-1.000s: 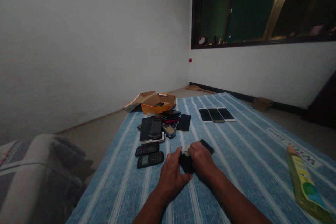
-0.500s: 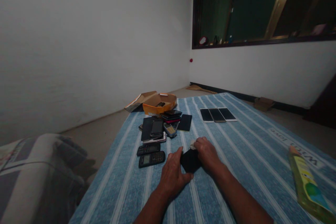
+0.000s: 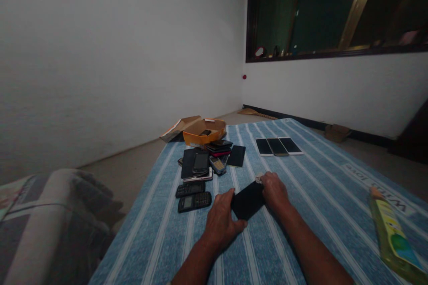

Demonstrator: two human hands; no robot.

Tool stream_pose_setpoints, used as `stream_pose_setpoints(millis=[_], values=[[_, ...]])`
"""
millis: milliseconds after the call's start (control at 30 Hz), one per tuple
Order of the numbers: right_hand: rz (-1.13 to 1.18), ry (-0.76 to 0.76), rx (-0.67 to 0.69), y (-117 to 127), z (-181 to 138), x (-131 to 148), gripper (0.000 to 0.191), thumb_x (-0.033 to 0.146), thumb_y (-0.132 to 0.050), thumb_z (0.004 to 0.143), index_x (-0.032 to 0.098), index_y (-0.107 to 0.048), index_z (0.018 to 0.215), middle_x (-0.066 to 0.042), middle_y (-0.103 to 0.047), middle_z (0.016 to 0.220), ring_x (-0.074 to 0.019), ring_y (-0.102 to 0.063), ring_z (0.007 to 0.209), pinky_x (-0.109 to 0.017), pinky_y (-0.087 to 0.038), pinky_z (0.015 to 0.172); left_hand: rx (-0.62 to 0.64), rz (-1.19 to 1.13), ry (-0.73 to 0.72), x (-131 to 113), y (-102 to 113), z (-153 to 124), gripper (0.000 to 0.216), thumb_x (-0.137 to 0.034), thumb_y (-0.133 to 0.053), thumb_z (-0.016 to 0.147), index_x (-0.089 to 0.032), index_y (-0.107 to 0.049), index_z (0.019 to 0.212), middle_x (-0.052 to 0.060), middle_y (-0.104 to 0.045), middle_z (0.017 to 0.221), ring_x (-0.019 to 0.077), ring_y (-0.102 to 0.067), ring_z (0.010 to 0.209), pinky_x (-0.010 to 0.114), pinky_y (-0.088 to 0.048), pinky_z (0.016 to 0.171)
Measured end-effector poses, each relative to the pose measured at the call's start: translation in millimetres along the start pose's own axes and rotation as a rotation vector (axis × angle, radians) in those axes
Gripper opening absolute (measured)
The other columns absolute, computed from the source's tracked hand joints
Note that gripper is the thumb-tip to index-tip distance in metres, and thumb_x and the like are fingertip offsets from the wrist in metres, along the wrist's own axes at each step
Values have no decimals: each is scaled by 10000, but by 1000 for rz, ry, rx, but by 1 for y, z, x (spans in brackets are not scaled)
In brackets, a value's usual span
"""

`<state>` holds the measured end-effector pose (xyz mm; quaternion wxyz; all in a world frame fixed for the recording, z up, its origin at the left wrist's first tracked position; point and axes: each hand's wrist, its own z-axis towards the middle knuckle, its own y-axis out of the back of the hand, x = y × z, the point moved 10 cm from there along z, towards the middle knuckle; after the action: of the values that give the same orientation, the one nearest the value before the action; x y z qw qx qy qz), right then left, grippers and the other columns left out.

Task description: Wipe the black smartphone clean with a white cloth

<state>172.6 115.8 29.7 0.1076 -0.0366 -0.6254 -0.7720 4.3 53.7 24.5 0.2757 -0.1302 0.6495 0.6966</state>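
Observation:
A dark smartphone [image 3: 248,201] lies tilted across the striped blue cloth in front of me. My left hand [image 3: 220,218] grips its left end, thumb at the near edge and fingers at the far edge. My right hand [image 3: 276,191] is closed on a small pale cloth [image 3: 259,179] at the phone's right end; most of the cloth is hidden under the fingers. Left of my hands rest two keypad phones [image 3: 194,201], one behind the other. Beyond them is a heap of phones [image 3: 200,162], and farther right three smartphones [image 3: 277,146] lie side by side.
An open orange box [image 3: 203,136] with a phone inside stands at the far end of the striped cloth [image 3: 321,213]. A yellow-green bottle [image 3: 396,236] lies near the right edge. Draped fabric [image 3: 50,231] is at the lower left.
My right hand has slid right along the phone with the pale cloth, so more of the dark surface shows. My left hand keeps its hold at the left end.

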Motion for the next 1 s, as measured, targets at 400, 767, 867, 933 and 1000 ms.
stream_pose_setpoints(millis=[400, 767, 867, 933, 1000], values=[[-21, -25, 2, 2, -15, -3, 312, -22, -471, 812, 160, -703, 911, -121, -637, 969, -233, -551, 958, -283, -399, 746, -22, -10, -20, 3, -2, 1, 811, -233, -719, 608, -160, -449, 1369, 120, -605, 1176, 318, -543, 1097, 439, -457, 941], [-21, 66, -3, 1, -46, 21, 319, 10, -411, 870, 171, -682, 912, -99, -631, 963, -230, -542, 944, -284, -392, 732, -26, -2, -25, 5, -5, 1, 817, -253, -722, 617, -114, -445, 1373, 145, -601, 1203, 320, -537, 1124, 425, -457, 951], [-7, 98, 10, -1, -54, 38, 308, 7, -421, 866, 164, -684, 898, -101, -633, 965, -239, -544, 945, -295, -399, 719, -29, 2, -41, 4, -5, 1, 810, -240, -725, 608, -142, -454, 1366, 130, -609, 1210, 325, -537, 1126, 444, -453, 961], [7, 140, 3, -3, -60, 51, 293, 9, -442, 862, 172, -685, 877, -93, -638, 953, -239, -542, 942, -298, -404, 727, -40, 2, -53, 3, -4, 1, 793, -226, -720, 610, -162, -466, 1358, 122, -615, 1213, 327, -540, 1124, 453, -453, 961], [27, 173, -9, -3, -65, 62, 282, 7, -461, 860, 178, -684, 876, -81, -644, 937, -233, -540, 933, -297, -410, 734, -51, 4, -60, 3, -3, 2, 775, -215, -714, 612, -172, -479, 1349, 117, -623, 1215, 331, -544, 1117, 460, -457, 952]])
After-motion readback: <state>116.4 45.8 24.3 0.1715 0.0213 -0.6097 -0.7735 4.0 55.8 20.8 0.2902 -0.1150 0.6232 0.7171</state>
